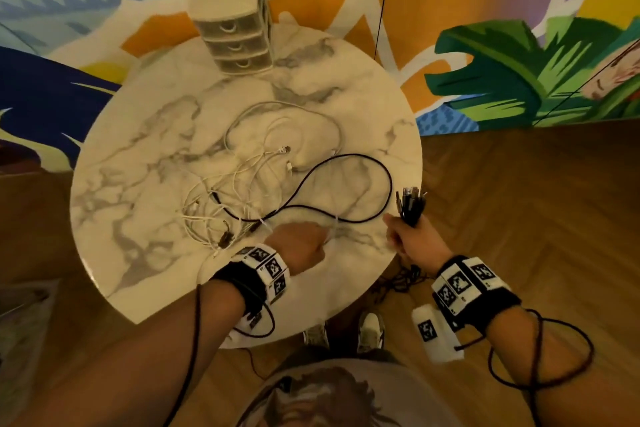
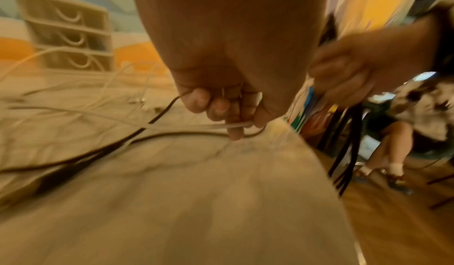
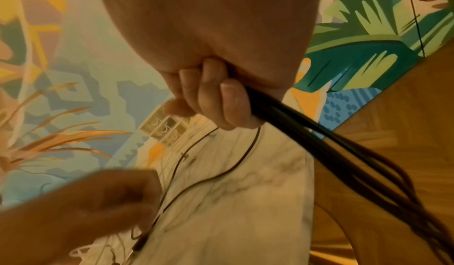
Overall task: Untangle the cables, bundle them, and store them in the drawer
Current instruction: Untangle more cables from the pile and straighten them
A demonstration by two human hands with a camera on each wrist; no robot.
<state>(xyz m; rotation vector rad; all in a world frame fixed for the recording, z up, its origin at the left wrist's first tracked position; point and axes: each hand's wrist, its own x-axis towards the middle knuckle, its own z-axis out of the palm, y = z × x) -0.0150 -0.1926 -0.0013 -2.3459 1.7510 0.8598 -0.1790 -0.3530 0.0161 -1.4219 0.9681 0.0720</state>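
Observation:
A tangle of white cables (image 1: 242,177) lies on the round marble table (image 1: 138,184), with one black cable (image 1: 346,163) looping through it to the right. My left hand (image 1: 304,246) is near the table's front edge, fingers curled round a white cable (image 2: 221,126) beside the black one (image 2: 157,117). My right hand (image 1: 412,239), just off the table's right edge, grips a bundle of black cables (image 1: 410,204) with the plugs pointing up; their long ends (image 3: 343,152) hang toward the floor. The small drawer unit (image 1: 232,17) stands at the table's far edge, its three drawers closed.
A painted mural wall (image 1: 519,45) stands behind the table. Wood floor (image 1: 519,201) lies to the right and below. A thin black cord (image 1: 382,0) hangs down past the table's far right. In the left wrist view another person (image 2: 417,117) sits off to the right.

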